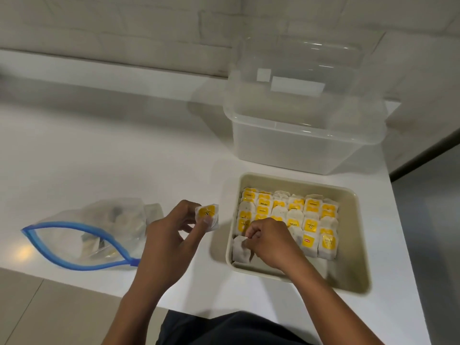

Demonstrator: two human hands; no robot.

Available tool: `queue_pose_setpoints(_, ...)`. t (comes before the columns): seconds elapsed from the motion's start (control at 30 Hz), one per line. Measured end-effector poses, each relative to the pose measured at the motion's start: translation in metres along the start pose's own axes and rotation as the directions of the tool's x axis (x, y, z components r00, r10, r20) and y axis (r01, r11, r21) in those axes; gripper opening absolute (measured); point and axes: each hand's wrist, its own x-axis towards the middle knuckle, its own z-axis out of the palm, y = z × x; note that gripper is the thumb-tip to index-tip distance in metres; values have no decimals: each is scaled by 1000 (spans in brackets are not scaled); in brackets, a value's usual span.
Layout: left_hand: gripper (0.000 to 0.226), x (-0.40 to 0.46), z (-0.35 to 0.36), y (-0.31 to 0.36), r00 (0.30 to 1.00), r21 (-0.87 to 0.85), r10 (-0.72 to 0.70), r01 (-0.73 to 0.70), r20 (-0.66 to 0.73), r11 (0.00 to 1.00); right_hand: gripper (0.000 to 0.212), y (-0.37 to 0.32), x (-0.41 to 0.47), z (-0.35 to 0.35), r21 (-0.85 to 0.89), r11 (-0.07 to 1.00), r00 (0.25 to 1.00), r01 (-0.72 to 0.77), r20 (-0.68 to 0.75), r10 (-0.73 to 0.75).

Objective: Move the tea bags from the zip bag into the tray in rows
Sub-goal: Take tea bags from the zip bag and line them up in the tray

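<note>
The surface [124, 158] looked smooth and white with a faint sheen, catching a warm glint near its front edge. The zip bag [82, 240] was thin clear plastic, crinkled, with a blue plastic zip strip. The tray [353, 257] looked like matt beige plastic. The tea bags [293, 215] were soft white paper, several with glossy yellow tags. The box [303, 135] behind was cloudy, translucent plastic, smooth-walled.

White counter [99, 150], tiled wall [124, 26]
</note>
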Motion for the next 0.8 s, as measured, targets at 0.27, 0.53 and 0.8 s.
queue_pose_setpoints(0.27,5,4,1,8,999,-20,47,-47,17,999,17,-2,7,2,-73,997,989,-37,-149,26)
queue_pose_setpoints(0.53,12,2,2,9,998,-16,60,-60,34,998,9,-3,12,4,-79,997,988,-15,-151,3)
queue_pose_setpoints(0.8,13,-1,3,9,998,7,50,-50,34,999,12,-2,-12,-13,-77,992,982,97,-153,-108)
